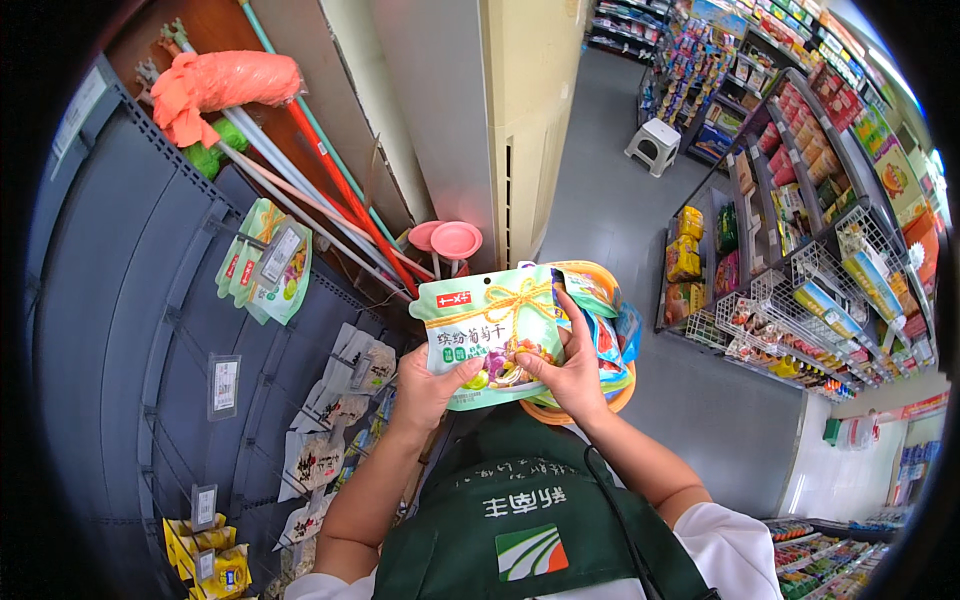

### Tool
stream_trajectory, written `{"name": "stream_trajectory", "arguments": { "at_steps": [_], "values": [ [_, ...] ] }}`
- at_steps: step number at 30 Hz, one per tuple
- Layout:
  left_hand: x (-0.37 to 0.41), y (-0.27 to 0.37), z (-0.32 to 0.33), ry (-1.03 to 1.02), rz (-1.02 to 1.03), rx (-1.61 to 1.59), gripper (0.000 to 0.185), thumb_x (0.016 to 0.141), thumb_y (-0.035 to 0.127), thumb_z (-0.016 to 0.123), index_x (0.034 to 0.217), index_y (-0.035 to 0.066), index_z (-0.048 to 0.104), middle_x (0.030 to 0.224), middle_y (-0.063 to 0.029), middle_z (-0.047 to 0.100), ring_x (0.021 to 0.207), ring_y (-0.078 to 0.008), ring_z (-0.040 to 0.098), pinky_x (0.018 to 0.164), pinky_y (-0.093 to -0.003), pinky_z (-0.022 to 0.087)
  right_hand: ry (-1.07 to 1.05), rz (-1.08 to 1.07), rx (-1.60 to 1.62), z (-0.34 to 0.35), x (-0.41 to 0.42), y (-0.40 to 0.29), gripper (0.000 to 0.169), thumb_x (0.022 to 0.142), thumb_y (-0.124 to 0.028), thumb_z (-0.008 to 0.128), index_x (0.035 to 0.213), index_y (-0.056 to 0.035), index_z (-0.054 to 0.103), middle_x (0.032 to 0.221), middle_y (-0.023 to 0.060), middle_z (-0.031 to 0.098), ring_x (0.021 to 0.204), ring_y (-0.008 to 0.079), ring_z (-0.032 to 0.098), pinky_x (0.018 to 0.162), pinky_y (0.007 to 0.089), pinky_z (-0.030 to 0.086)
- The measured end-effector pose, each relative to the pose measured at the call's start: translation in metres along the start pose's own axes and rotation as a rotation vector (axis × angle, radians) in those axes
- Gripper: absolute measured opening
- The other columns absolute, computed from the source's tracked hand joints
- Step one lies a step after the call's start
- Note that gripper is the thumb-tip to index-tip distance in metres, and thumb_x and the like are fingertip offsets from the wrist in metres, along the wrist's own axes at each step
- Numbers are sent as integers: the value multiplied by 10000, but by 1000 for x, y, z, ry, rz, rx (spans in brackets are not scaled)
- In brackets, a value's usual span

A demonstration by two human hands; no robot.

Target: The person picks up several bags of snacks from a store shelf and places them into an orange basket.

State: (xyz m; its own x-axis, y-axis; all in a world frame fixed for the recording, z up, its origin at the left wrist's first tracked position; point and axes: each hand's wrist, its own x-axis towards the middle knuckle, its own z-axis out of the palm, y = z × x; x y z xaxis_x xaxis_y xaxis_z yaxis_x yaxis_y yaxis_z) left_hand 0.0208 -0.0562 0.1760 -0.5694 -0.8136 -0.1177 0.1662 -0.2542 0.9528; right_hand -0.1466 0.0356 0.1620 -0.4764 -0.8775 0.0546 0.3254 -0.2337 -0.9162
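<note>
Between my two hands is a light green snack pouch [491, 337] with a hang hole, a yellow ribbon print and pictures of raisins. My left hand [431, 382] grips its lower left edge, thumb on the front. On the right side my right hand [566, 364] holds it, thumb also on the front. Behind and to the right of the pouch, an orange basket [626, 401] holds several packaged snacks [606, 341]. Similar green pouches [289, 281] hang from a hook on the dark shelf wall at the left, partly behind a price tag holder [279, 253].
Mop or broom poles [330, 161] lean at the upper left, near pink plungers [456, 240]. White pouches [315, 457] and yellow packets [225, 570] hang lower left. A beige cabinet [525, 135] stands ahead. A white stool [655, 145] and a snack rack [787, 217] are at the right.
</note>
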Motion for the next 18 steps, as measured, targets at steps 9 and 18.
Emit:
{"name": "stream_trajectory", "arguments": {
  "at_steps": [9,18],
  "values": [
    [10,-17,17,-51,-22,-16,261,850,-7,661,1101,-38,598,1029,-80,675,894,-118,640,808,-265,521,114,66,-107,-32,-12,12,645,813,-26,727,1336,83,363,1196,120,564,1071,160,567,905,282,483],
    [24,-47,35,-115,-39,-37,393,888,-32,579,1265,-9,470,1179,-88,597,1018,-132,595,890,-276,483,168,86,-191,-62,-21,27,674,844,-68,700,1388,27,315,1230,125,546,1115,171,534,935,303,459]
  ]
}}
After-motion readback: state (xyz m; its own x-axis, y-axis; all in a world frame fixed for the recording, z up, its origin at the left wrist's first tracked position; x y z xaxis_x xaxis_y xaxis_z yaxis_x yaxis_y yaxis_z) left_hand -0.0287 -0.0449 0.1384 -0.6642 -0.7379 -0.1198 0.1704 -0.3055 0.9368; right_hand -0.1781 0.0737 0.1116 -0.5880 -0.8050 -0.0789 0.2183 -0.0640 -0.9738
